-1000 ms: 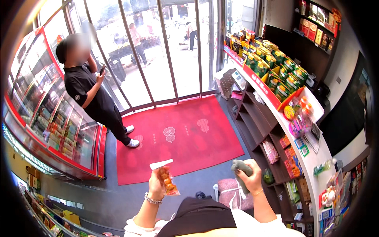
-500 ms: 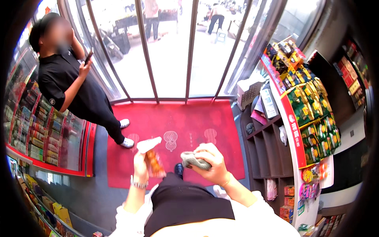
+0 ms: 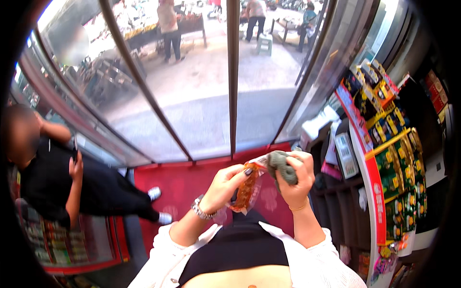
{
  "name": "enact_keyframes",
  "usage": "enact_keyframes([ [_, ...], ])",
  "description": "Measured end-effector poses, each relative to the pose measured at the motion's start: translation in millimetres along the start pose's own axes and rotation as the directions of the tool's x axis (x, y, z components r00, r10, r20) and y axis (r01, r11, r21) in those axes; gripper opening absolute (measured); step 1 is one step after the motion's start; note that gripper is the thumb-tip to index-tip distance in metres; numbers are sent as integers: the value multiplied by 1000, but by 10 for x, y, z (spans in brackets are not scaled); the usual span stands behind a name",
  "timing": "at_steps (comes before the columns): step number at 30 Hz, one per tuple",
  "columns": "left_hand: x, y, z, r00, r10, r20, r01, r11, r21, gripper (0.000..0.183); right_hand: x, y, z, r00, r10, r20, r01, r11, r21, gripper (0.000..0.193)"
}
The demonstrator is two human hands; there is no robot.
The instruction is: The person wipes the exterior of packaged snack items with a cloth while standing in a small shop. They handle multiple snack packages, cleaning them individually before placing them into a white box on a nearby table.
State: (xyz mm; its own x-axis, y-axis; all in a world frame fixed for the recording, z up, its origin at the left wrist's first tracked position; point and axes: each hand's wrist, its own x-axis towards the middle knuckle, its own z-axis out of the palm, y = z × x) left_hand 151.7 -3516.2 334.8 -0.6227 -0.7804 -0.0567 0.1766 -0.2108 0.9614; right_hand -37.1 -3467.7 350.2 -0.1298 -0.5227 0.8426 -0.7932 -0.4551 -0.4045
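Note:
In front of my chest my left hand [image 3: 223, 189] grips a clear plastic snack packet [image 3: 247, 193] with orange-brown pieces inside. Its thumb presses on the packet's upper part, and a metal watch sits on that wrist. A bunched grey-green cloth [image 3: 281, 168] fills my right hand [image 3: 301, 180], whose fingers curl round it. The cloth touches, or nearly touches, the packet's whitish upper end. The left hand's other fingers are mostly hidden behind the packet.
Tall framed glass doors [image 3: 197, 115] stand ahead, beyond a red mat [image 3: 185, 192]. At left a person in black [image 3: 53, 177] holds a phone, beside a red-edged display case [image 3: 120, 240]. Dark shelving [image 3: 331, 211] and a rack of green-yellow packets [image 3: 398, 168] line the right.
Both hands have risen and moved right, and the gap between them has closed. The cloth now meets the packet's upper end. My view has shifted nearer the doors, putting the person farther left.

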Motion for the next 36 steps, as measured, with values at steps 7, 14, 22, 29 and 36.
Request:
enact_keyframes([
  [7,1815,775,-866,600,780,177,-700,406,588,24,1393,1264,1143,998,-25,55,29,996,-88,31],
  [14,3448,1007,-1502,515,763,390,-695,105,711,22,1972,2239,2632,642,-438,629,450,880,153,18],
  [22,4505,1443,-2924,388,921,-39,-451,227,863,32,2561,2750,3282,828,361,428,-265,926,-269,16],
  [29,4663,1706,-3727,327,923,201,-220,-132,966,15,2828,3342,3380,882,468,60,-348,730,-588,18],
  [36,4553,1979,-4187,329,893,306,93,-353,931,17,2844,3756,2792,808,451,-378,-588,649,-483,17],
])
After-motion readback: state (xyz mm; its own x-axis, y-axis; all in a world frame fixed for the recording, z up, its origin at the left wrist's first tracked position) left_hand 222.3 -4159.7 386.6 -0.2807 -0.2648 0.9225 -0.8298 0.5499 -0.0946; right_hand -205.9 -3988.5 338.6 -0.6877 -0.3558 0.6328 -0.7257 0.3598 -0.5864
